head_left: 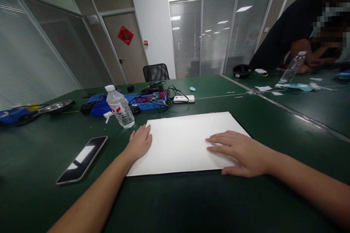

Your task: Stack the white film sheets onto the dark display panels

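Note:
A white rectangular board (183, 138) lies flat on the dark green table (175, 204) in front of me. My left hand (140, 141) rests at the board's left edge, fingers together and stretched flat, holding nothing. My right hand (240, 151) lies palm down on the board's right part, fingers extended and slightly spread. A black phone (82, 159) lies face up left of my left forearm. A clear water bottle (119, 106) with a white cap stands just beyond my left hand.
Blue trays with tangled wires (149, 99) and a white device (184, 98) sit behind the board. A metal dish (56, 106) is far left. A person in black (295, 29) leans over the adjoining table at right, near a second bottle (293, 67). An office chair (156, 71) stands behind.

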Motion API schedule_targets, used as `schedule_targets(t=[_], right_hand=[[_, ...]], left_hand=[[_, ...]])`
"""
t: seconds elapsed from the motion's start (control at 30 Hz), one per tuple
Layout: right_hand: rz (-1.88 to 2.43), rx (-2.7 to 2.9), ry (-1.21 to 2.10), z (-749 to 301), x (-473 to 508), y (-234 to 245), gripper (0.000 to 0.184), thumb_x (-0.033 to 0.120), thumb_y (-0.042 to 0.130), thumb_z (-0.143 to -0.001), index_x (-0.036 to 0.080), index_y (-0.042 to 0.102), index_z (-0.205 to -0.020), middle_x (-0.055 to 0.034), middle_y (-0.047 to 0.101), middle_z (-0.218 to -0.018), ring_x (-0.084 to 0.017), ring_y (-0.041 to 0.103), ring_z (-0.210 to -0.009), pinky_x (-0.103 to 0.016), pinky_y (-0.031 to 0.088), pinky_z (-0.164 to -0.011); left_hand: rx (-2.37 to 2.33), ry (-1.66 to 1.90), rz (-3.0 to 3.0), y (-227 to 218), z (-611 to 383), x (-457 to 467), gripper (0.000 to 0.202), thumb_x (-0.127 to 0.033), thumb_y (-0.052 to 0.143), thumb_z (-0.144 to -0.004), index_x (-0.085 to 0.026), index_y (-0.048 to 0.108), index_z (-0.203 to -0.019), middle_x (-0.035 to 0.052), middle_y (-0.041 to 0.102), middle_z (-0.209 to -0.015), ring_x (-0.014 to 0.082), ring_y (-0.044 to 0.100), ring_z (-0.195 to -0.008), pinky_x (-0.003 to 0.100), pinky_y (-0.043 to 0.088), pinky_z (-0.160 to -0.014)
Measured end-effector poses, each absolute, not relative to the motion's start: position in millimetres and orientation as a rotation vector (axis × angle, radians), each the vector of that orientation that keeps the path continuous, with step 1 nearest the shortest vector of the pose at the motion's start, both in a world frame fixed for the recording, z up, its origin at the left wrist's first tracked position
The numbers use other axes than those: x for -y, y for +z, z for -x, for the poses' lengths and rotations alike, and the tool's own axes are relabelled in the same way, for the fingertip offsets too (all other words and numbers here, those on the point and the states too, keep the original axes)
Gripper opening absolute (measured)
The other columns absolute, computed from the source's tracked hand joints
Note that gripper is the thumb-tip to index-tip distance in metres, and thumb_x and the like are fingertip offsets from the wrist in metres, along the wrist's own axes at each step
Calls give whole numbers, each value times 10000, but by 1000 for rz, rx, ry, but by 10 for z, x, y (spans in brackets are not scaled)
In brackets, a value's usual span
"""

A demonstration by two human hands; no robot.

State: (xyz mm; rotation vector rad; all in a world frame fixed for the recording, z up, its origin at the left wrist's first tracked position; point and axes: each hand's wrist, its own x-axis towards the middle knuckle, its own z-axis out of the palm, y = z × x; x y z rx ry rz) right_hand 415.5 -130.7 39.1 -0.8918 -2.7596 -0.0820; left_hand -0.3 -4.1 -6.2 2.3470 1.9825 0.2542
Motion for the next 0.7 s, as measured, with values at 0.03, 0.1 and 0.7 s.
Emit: schedule_targets(t=[0.03, 0.1, 0.7], right_hand=[[887, 2743, -80, -4145, 1317, 397, 679, 550, 713, -896, 254, 592, -1494, -142, 576, -1509, -328, 591, -1324, -522, 477, -1086], [852, 2717, -67, -4129, 1333, 402, 647, 502, 725, -889, 255, 606, -1474, -136, 605, -1473, -302, 611, -1291, -491, 483, -1079], [463, 2668, -365, -4031, 1391, 437, 296, 213, 618, -947, 184, 676, -1236, -115, 716, -1267, -227, 683, -1122, -389, 557, -896]], left_hand=[[-1977, 239, -2365, -69, -3, 47, 604, -321, 355, -1023, -157, 418, -1600, 173, 363, -1698, 288, 306, -1594, 531, 237, -1272], [-1975, 200, -2385, -71, -15, 55, 605, -335, 347, -1027, -151, 414, -1599, 185, 356, -1701, 301, 290, -1600, 533, 228, -1272], [-1967, 167, -2413, -87, -22, 42, 604, -356, 317, -1038, -112, 424, -1580, 220, 331, -1705, 326, 277, -1603, 570, 218, -1268]])
